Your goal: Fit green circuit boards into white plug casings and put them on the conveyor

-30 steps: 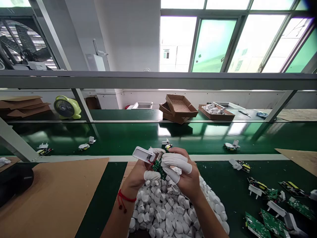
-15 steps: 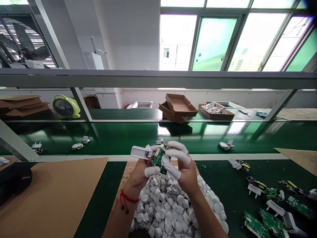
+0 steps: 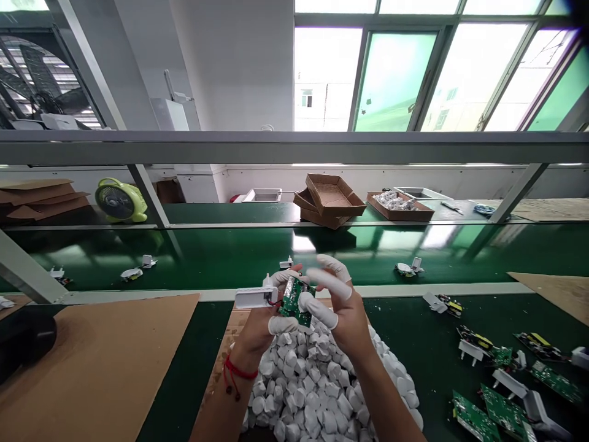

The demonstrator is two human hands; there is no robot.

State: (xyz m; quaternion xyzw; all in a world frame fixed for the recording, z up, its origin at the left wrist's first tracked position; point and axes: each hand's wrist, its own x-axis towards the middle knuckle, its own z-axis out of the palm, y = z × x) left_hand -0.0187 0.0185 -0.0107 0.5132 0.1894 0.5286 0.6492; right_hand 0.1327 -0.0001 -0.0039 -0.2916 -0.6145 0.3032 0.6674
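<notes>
Head view: your left hand (image 3: 261,326) holds the green rectangular circuit board (image 3: 291,299) above small white heaped pieces (image 3: 317,388), your right hand (image 3: 346,314) half-spread beside it; twisting could strain the thin red wires (image 3: 275,302) beside the white plastic casing (image 3: 251,298).

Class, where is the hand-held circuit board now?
In the head view, the circuit board is below centre, held by the left hand, with the right hand at its right edge, above the white pieces.
</notes>
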